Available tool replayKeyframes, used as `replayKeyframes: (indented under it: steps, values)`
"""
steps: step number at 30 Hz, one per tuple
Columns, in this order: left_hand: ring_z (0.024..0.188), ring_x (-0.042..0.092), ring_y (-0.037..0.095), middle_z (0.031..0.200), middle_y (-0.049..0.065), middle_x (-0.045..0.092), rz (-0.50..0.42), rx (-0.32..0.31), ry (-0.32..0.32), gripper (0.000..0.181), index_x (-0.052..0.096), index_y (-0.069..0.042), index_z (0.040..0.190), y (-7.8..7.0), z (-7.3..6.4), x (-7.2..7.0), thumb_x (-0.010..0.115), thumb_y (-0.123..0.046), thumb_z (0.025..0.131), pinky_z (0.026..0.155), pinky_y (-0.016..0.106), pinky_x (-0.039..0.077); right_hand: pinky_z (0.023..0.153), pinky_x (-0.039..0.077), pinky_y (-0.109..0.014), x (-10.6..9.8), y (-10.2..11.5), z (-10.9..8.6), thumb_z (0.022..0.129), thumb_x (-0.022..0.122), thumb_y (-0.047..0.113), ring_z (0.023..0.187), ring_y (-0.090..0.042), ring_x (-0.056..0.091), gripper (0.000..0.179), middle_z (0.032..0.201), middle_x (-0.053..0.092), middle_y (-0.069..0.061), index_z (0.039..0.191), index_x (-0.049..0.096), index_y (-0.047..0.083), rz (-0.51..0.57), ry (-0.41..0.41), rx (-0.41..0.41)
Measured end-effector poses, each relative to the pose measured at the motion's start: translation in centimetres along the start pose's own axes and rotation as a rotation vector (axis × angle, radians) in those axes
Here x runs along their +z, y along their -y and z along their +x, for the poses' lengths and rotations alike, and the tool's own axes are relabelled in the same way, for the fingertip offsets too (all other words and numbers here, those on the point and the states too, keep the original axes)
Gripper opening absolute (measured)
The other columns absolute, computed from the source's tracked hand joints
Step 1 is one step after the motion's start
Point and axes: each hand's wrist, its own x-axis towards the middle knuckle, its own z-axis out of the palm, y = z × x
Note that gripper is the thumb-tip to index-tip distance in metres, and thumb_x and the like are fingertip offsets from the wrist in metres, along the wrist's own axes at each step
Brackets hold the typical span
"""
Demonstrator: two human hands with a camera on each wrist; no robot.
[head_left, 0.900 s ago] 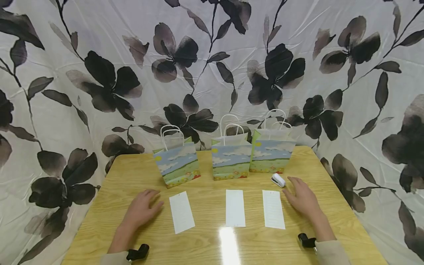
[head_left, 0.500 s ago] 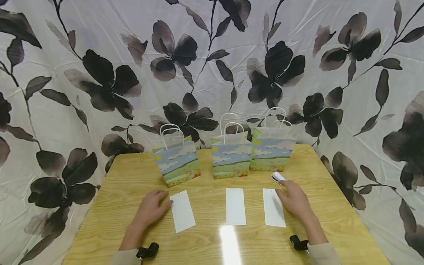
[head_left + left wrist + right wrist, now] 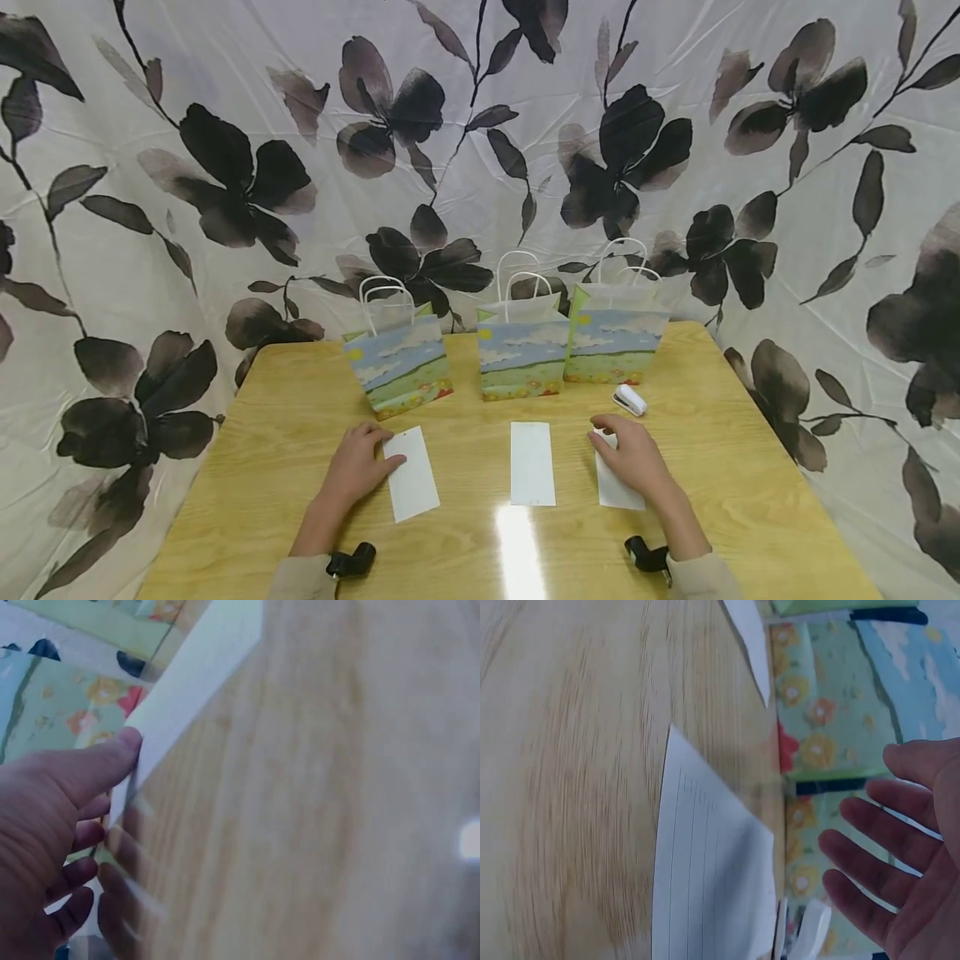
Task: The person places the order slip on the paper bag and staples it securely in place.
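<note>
Three white paper cards lie in a row on the wooden table. My left hand (image 3: 356, 467) is at the left card (image 3: 414, 485), its thumb over the card's left side; in the left wrist view the thumb tip meets the edge of that card (image 3: 191, 686), with the other fingers loosely bent. Over the upper part of the right card (image 3: 617, 497) hovers my right hand (image 3: 633, 457). Faint ruled lines show on this card (image 3: 705, 877) in the right wrist view, where the right hand (image 3: 915, 862) has its fingers spread, holding nothing. Between them lies the middle card (image 3: 532, 463).
Behind the cards stand three paper gift bags with white handles: a left bag (image 3: 401, 367), a middle bag (image 3: 523, 358) and a right bag (image 3: 618, 342). A small white stapler (image 3: 630, 400) lies before the right bag. A floral cloth (image 3: 465, 200) hangs behind the table.
My left hand has moved right, onto the left card's edge. The right hand has moved left from beside the stapler to over the right card, leaving the stapler on the table.
</note>
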Motion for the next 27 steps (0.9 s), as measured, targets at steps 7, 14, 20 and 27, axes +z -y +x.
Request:
replayKeyframes:
  steps: [7,14,20,27]
  values:
    - [0.108,0.052,0.036,0.114,0.014,0.06,-0.028,-0.053,0.042,0.046,0.069,-0.003,0.113,-0.7,0.7,-0.6,0.079,-0.035,0.082,0.09,0.052,0.044,0.078,0.052,-0.043,1.2,1.6,0.7,0.095,0.066,0.02,0.097,-0.025,0.064,0.028,0.112,0.067,-0.007,0.118,0.067,0.004,0.077,0.029,-0.002]
    - [0.1,0.058,0.033,0.104,0.012,0.063,-0.082,-0.117,0.109,0.041,0.07,-0.002,0.109,-1.2,1.0,-1.1,0.081,-0.029,0.08,0.085,0.049,0.048,0.08,0.052,-0.042,2.8,2.9,0.9,0.096,0.065,0.02,0.098,-0.021,0.063,0.028,0.113,0.067,-0.006,0.118,0.067,0.005,0.152,0.069,0.007]
    - [0.081,0.056,0.02,0.094,0.003,0.062,-0.179,-0.141,0.095,0.033,0.068,-0.006,0.106,-1.3,1.1,-0.9,0.082,-0.021,0.08,0.071,0.039,0.047,0.083,0.052,-0.042,3.6,3.4,1.2,0.096,0.065,0.021,0.098,-0.02,0.063,0.027,0.113,0.067,-0.004,0.119,0.067,0.007,0.162,0.076,0.016]
    - [0.062,0.045,0.018,0.076,0.001,0.056,-0.33,-0.111,-0.02,0.022,0.065,-0.009,0.099,-1.7,1.0,-0.7,0.08,-0.014,0.082,0.054,0.03,0.038,0.081,0.052,-0.041,3.9,4.1,1.4,0.096,0.065,0.018,0.095,-0.018,0.064,0.025,0.11,0.068,-0.006,0.117,0.067,0.004,0.225,0.105,-0.012]
